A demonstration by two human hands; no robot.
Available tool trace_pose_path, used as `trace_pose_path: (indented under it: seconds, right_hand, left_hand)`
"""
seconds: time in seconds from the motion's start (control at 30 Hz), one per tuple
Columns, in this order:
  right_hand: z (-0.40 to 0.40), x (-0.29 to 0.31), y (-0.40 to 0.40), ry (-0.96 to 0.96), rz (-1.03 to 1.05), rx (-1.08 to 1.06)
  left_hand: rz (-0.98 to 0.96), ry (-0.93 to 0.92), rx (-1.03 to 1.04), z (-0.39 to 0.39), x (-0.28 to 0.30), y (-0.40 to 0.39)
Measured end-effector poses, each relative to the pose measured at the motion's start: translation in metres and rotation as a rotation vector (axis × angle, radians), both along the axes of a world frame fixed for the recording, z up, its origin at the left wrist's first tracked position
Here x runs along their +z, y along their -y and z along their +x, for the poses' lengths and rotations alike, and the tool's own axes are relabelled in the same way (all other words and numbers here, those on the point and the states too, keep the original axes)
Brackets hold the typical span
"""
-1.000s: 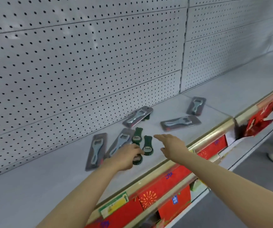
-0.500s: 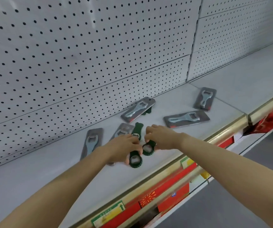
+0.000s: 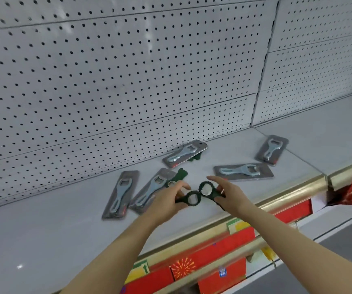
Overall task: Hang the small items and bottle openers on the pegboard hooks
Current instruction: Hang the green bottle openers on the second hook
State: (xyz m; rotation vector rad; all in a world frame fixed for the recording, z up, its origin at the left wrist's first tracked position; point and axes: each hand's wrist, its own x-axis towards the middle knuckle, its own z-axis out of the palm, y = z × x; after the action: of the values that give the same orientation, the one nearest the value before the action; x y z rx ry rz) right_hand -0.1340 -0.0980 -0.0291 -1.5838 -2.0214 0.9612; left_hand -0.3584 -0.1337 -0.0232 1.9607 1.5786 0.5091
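Note:
My left hand (image 3: 166, 200) grips a dark green bottle opener (image 3: 192, 198) by its handle, ring end pointing right. My right hand (image 3: 228, 194) holds a second green bottle opener (image 3: 205, 188), ring end pointing left. Both are lifted just above the grey shelf (image 3: 43, 230), and their rings nearly touch. A third green opener (image 3: 179, 176) lies behind them on the shelf. Several carded metal bottle openers lie flat around: one (image 3: 121, 193) at the left, one (image 3: 152, 190) partly under my left hand, one (image 3: 184, 153) near the pegboard (image 3: 128, 71). No hooks are visible on the board.
Two more carded openers lie to the right, one (image 3: 244, 171) flat near the gold shelf edge (image 3: 287, 200) and one (image 3: 272, 149) farther back. Another green piece (image 3: 196, 158) peeks from under the rear card. Red packages (image 3: 213, 270) fill the lower shelf.
Both hands closed on the green openers on the shelf and lifted them, one each. The camera moved closer and tilted up slightly.

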Motion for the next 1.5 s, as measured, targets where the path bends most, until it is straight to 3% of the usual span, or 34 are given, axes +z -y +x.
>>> trace_pose_path:
  seconds: [0.13, 0.23, 0.33, 0.63, 0.9, 1.27, 1.5]
  right_hand:
    - [-0.005, 0.025, 0.027, -0.351, -0.026, -0.031]
    - [-0.024, 0.054, 0.049, -0.572, -0.069, 0.003]
    - [-0.050, 0.076, 0.069, -0.653, -0.046, 0.057]
    - [-0.132, 0.138, 0.143, -0.754, -0.003, 0.227]
    - [-0.212, 0.190, 0.188, -0.792, 0.107, 0.305]
    - [-0.325, 0.224, 0.237, -0.971, 0.179, 0.309]
    - [-0.359, 0.233, 0.249, -0.984, 0.231, 0.280]
  left_hand:
    - [0.047, 0.388, 0.249, 0.003, 0.020, 0.032]
    - [0.111, 0.526, 0.391, -0.005, 0.047, 0.062]
    - [0.215, 0.612, 0.461, -0.020, 0.073, 0.097]
    - [0.463, 0.733, 0.617, -0.068, 0.140, 0.183]
    - [0.647, 0.859, 0.631, -0.138, 0.184, 0.222]
    - [0.866, 0.858, 0.544, -0.245, 0.242, 0.258]
    - [0.879, 0.799, 0.565, -0.279, 0.261, 0.242]
